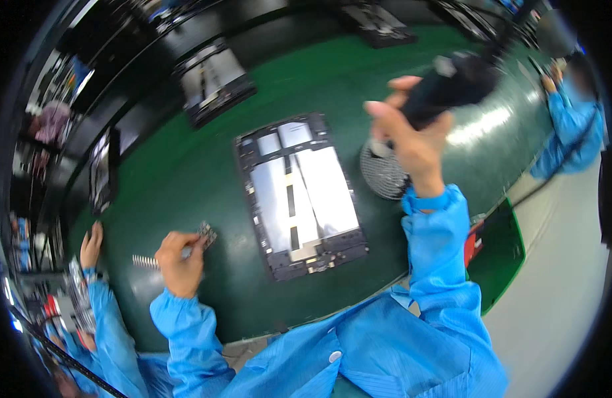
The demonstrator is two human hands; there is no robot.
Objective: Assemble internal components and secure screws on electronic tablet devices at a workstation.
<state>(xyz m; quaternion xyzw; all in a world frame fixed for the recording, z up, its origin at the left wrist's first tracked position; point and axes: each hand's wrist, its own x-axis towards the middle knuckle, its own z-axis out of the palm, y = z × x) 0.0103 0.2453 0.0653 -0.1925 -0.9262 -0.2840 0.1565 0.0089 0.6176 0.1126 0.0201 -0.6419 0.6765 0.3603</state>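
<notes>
A: Head view's all we've got, so: what are you up to on that green bench [186, 159]?

B: Looks like a handling step to me. Your left hand [180, 259] has thumb and fingertips pinched on a small speckled part [208, 233], just left of the coverless tablet-like device [306, 192] and not touching it.

A: And your right hand [417, 146]?

B: Fingers and thumb wrapped around a black tool [452, 86], up above a round gridded disc [380, 174]. It's blurry though, so I can't tell how hard you're squeezing, or what kind of tool it is.

A: Which way does everything point?

B: The device lies flat in front of you, long axis running away from you, far end leaning a bit left. The small part sticks out of your pinch up and to the right, roughly toward the device. Its own long axis? Can't say, your fingers cover too much.

A: So what does the next move call for?

B: Imo a light, steady pinch on the left, and keeping the tool clear of those bare silver panels [326, 192].
</notes>
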